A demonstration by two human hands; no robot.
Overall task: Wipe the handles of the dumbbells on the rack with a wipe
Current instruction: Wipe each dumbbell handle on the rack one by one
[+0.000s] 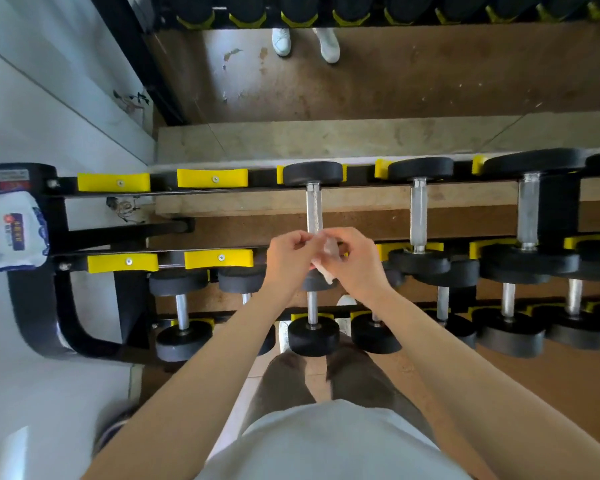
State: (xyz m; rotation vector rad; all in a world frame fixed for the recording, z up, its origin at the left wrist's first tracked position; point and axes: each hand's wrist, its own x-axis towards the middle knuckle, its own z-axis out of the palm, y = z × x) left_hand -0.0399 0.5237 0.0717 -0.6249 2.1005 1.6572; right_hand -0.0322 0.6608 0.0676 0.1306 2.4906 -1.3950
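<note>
Head view: left hand [290, 258] and right hand [355, 263] both pinch a small crumpled white wipe [327, 273] with curled fingers, over the near end of a knurled steel dumbbell handle [314, 211] on the upper tier of the black-and-yellow rack [219, 177]; a white wipe packet [13, 230] sits at its left end

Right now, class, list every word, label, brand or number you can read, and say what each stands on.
Wipes pack, at the left end of the rack: blue and red print, too blurred to read.
Sticker on the rack's black end post: too small and blurred to read.
Dumbbells: no readable numbers show.
</note>
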